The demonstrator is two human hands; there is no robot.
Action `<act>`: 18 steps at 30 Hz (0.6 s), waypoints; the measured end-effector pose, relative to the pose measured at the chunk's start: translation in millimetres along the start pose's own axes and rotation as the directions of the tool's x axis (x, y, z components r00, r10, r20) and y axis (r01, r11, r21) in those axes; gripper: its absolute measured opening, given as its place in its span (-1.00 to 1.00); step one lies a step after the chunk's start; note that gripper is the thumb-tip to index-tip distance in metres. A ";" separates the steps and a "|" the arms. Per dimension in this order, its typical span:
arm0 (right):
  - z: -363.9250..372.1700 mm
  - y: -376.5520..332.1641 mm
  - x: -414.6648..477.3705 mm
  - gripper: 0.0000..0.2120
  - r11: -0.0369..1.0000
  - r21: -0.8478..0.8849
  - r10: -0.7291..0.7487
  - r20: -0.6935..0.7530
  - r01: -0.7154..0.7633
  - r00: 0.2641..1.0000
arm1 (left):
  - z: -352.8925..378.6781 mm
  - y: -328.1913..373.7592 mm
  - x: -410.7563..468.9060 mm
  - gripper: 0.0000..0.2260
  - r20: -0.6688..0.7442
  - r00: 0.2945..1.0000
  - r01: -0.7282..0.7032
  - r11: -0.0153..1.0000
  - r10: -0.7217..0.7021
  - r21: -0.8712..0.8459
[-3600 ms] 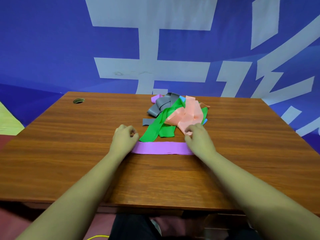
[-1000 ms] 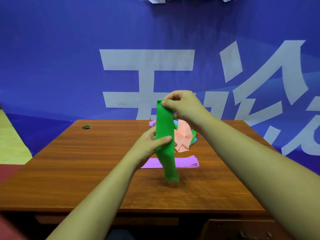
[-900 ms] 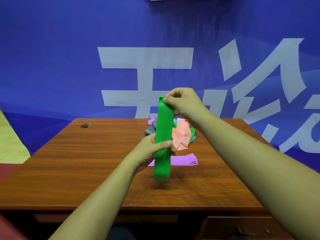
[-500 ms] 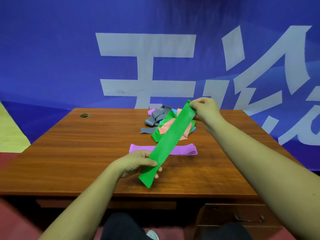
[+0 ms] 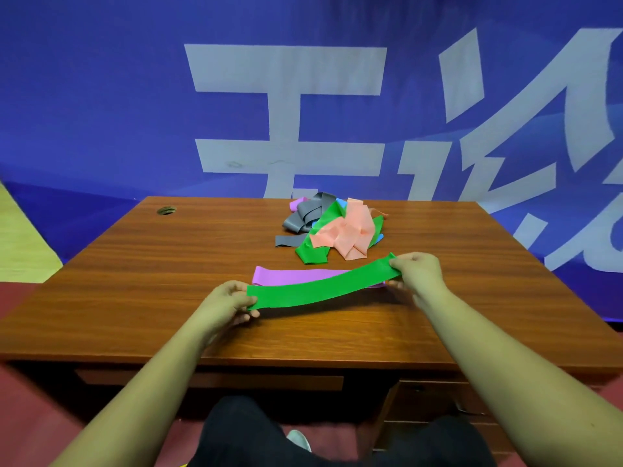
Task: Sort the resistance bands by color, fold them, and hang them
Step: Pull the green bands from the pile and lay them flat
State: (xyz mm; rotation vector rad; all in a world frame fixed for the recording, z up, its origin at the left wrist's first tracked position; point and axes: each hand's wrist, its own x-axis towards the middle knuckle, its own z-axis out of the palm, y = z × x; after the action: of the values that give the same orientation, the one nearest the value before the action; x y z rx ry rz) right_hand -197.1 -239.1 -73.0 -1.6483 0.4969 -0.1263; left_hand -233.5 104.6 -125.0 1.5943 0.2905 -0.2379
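Left hand [image 5: 225, 303] pinched the green band's [image 5: 320, 288] near end | right hand [image 5: 417, 272] pinched its far end | band stretched flat just above the table [image 5: 135, 298], over the purple band [image 5: 286, 275] | mixed pile [image 5: 332, 229] behind.

Only writing in sight: giant characters on the blue banner [image 5: 101, 96]

They're pale grey and sit behind the far edge of the bench [image 5: 135, 298]. The left character [image 5: 290, 153] shows two horizontal bars and a vertical stem, maybe 王 or 于, but the bench hides its bottom. The right character [image 5: 505, 146] runs off the picture's edge, so honestly I can't read it.
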 end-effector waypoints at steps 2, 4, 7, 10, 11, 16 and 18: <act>-0.2 14.7 -0.2 -0.94 0.996 -0.010 0.083 0.011 -0.083 0.996 | -3.0 -2.5 4.6 -0.91 -0.097 0.995 -0.029 0.999 0.033 0.038; 1.6 28.2 -0.2 -0.94 0.990 -0.080 0.118 0.009 -0.117 0.993 | -3.3 -4.8 7.6 -0.92 -0.159 0.986 -0.034 0.993 0.053 0.114; 4.8 46.1 0.7 -0.90 0.972 -0.231 0.045 -0.028 -0.050 0.999 | 0.2 -6.8 9.1 -0.94 -0.234 0.970 -0.007 0.966 0.070 0.258; 7.8 55.8 -1.2 -0.90 0.927 -0.375 -0.024 -0.027 0.012 0.999 | 3.5 -6.1 7.1 -0.95 -0.306 0.935 -0.017 0.885 0.179 0.466; 9.3 58.3 -1.4 -0.90 0.907 -0.420 -0.055 -0.021 0.041 0.998 | 4.6 -5.6 6.4 -0.95 -0.321 0.921 -0.025 0.854 0.222 0.520; 21.4 60.4 -4.1 -0.92 0.856 -0.495 -0.183 -0.014 0.152 0.983 | 9.1 -8.2 8.9 -0.94 -0.371 0.876 -0.034 0.808 0.307 0.588; 23.3 64.9 -1.6 -0.88 0.839 -0.513 -0.221 -0.022 0.179 0.975 | 8.8 -11.0 11.1 -0.94 -0.382 0.867 -0.024 0.791 0.321 0.611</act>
State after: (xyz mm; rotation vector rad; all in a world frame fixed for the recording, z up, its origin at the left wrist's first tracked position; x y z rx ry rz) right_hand -205.9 -220.9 -139.0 -2.2267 0.4379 -0.2323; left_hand -226.4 96.6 -139.5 2.2925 0.4665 0.2495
